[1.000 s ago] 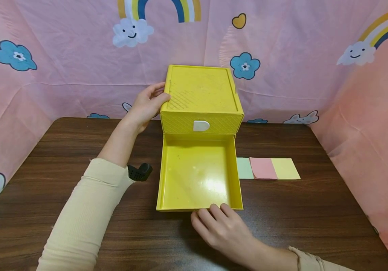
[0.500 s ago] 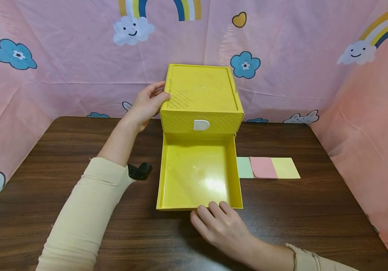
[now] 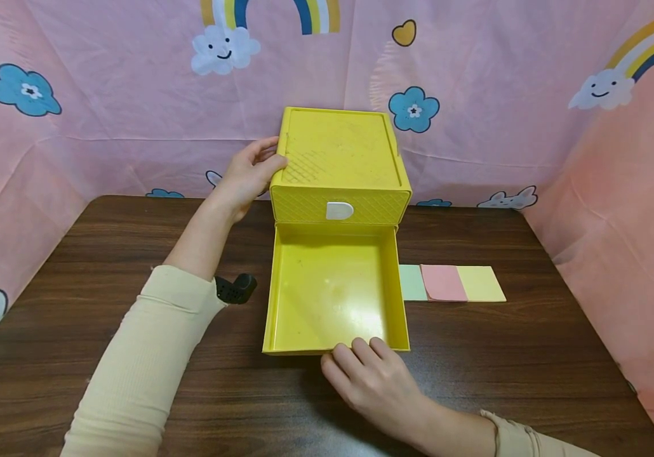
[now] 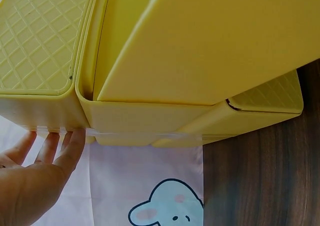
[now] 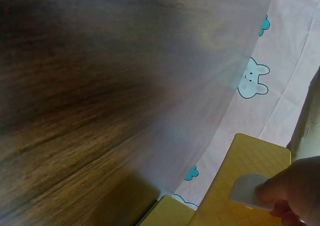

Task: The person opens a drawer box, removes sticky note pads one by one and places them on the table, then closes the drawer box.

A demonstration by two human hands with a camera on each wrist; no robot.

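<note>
A yellow drawer unit (image 3: 338,149) stands at the back of the table, its upper drawer closed behind a white pull tab (image 3: 339,211). Below that, a drawer (image 3: 327,285) is pulled far out, nothing inside it. My right hand (image 3: 375,390) grips this drawer's front, fingers curled over the rim; in the right wrist view the thumb lies on its white pull tab (image 5: 245,190). On the unit's left side rests my left hand (image 3: 247,178), thumb at the top edge and fingers against the side wall. A lower closed drawer front (image 4: 272,93) shows in the left wrist view.
Green (image 3: 413,283), pink (image 3: 444,283) and yellow (image 3: 481,284) sticky notes lie in a row right of the drawer, the green one partly hidden by it. A pink patterned cloth (image 3: 475,158) hangs around the dark wooden table (image 3: 504,381).
Hardly anything differs: both hands keep their places on the unit and drawer. The head view has shifted very slightly.
</note>
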